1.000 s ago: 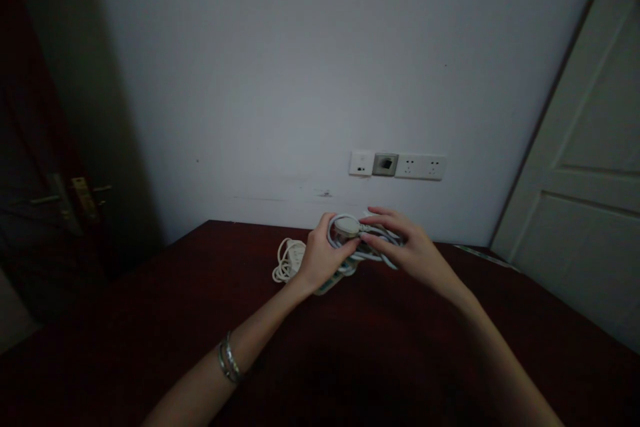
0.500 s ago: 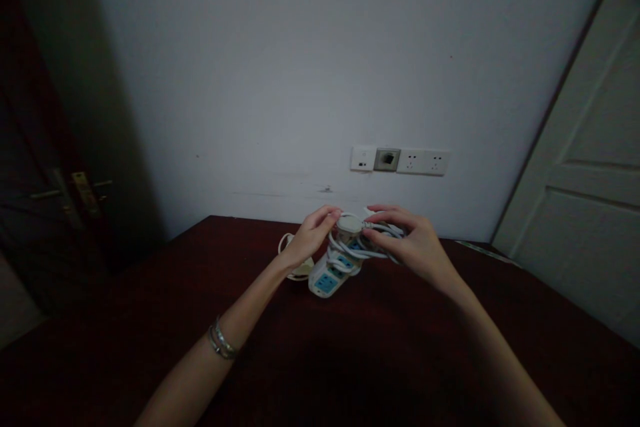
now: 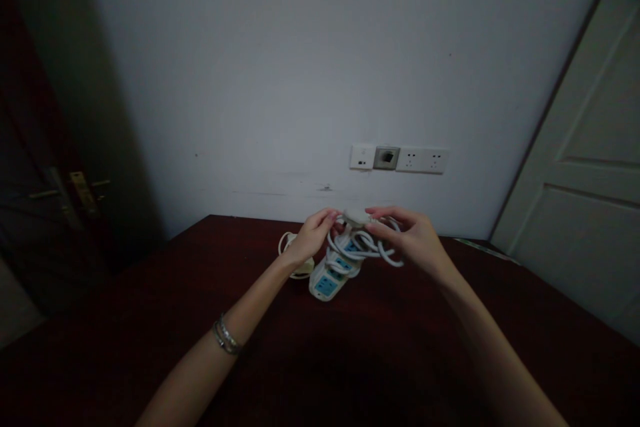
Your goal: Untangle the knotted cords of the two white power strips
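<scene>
A white power strip (image 3: 327, 285) with blue socket faces is held at a slant over the dark red table, its white cord (image 3: 385, 252) looped around its upper part. My left hand (image 3: 313, 238) is closed, thumb and fingers pinching a loop of the cord beside the strip's upper end. Between my hands is the cord's plug (image 3: 354, 219), turned nearly edge-on and slightly blurred. My right hand (image 3: 413, 237) pinches the plug at its cord end, thumb below and fingers above. Behind my left wrist lies a cream-coloured object (image 3: 303, 271) with its own thin cable, partly hidden.
The dark red table (image 3: 240, 380) reaches back to a pale wall with a row of wall sockets (image 3: 423, 160). A dark door with a handle (image 3: 83, 192) stands at left, a white panelled door (image 3: 590, 173) at right. A flat strip (image 3: 487, 251) lies along the table's back right edge.
The plug has tipped from showing its flat face to nearly edge-on. Cord loops near my right hand have loosened and hang lower. Both hands stay in nearly the same place.
</scene>
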A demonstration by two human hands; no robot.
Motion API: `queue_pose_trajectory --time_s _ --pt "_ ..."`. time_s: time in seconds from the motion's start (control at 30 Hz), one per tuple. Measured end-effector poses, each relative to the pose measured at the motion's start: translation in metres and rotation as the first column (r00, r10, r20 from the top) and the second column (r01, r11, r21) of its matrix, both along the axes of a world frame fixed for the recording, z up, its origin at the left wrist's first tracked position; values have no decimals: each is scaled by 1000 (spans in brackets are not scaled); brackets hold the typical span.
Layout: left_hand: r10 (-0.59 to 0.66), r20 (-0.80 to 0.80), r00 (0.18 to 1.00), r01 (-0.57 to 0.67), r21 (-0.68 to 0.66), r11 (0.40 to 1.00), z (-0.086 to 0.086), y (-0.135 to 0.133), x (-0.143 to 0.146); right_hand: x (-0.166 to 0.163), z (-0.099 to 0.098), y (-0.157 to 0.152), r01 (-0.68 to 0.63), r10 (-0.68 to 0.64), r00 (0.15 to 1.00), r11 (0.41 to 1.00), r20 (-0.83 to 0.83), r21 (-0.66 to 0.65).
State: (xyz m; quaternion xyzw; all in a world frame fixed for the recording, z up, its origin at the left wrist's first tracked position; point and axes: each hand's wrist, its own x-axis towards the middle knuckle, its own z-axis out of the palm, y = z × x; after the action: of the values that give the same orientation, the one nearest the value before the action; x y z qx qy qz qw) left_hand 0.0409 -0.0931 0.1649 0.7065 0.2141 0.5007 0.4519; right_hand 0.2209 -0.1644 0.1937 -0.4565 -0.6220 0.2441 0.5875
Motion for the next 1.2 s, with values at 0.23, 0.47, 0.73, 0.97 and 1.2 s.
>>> queue_pose_trajectory --time_s 0.23,0.47,0.73,0.97,1.2 --pt "72 103 992 -60 -116 991 -22 3 22 3 -9 10 111 -109 992 994 -70 14" --pt "102 -21 995 -104 -182 978 -22 -18 30 4 -17 14 208 -212 977 971 25 122" --pt "-73 -174 982 60 -83 995 -11 -16 11 6 -15 13 127 -126 992 991 -10 44" --pt "-139 -55 989 129 -159 979 -13 -11 10 8 -11 11 10 -10 995 1000 -96 -6" --pt "-249 86 965 262 -380 887 -20 6 5 -2 -2 -1 -140 123 976 986 -178 -88"
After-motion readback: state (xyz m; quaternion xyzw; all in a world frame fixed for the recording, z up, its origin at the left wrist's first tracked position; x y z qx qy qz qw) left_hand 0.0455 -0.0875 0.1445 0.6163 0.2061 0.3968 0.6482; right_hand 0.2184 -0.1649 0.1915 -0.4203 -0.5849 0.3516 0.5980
